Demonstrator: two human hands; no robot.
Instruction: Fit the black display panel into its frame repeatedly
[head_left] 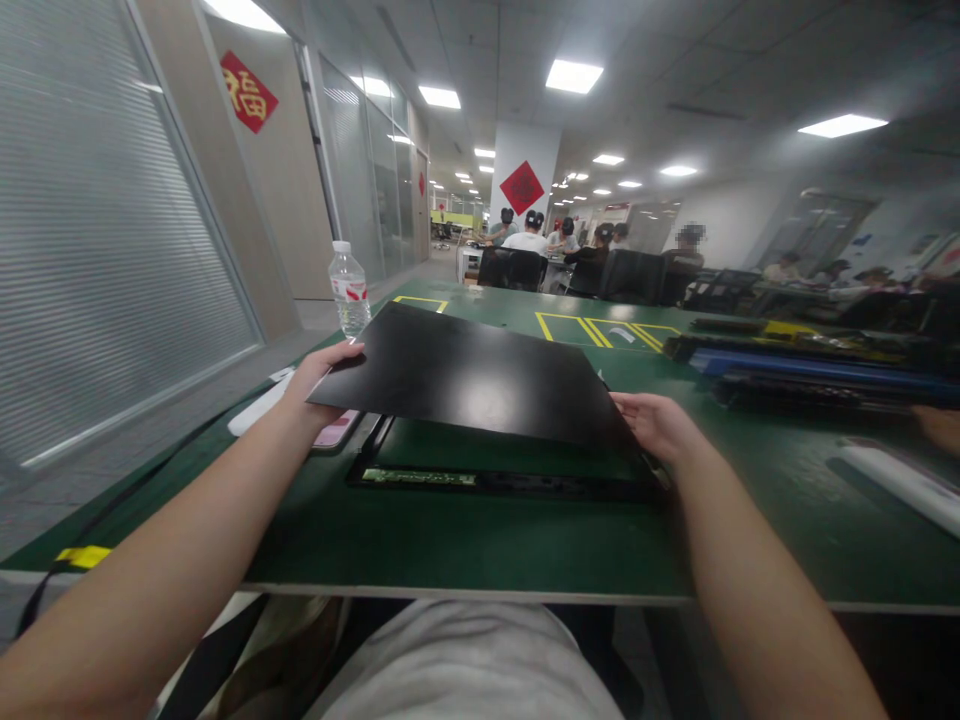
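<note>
A thin, glossy black flat panel (480, 375) is held tilted above the table, its left side higher than its right. My left hand (319, 375) grips its left edge, thumb on top and fingers underneath. At the right edge, the fingers of my right hand (654, 425) close on the panel's side, partly hidden behind it. Under the panel lies a black rectangular frame (562, 487) with a green circuit board strip (416, 478) along its near side. The panel covers most of the frame's far part.
On the green table (465, 550) stand a water bottle (349, 290) and, below my left hand, a pink phone-like object (335, 430). Dark and blue long parts (810, 370) lie at right, near a white bar (904, 480) and another person's hand (937, 425). People sit farther back.
</note>
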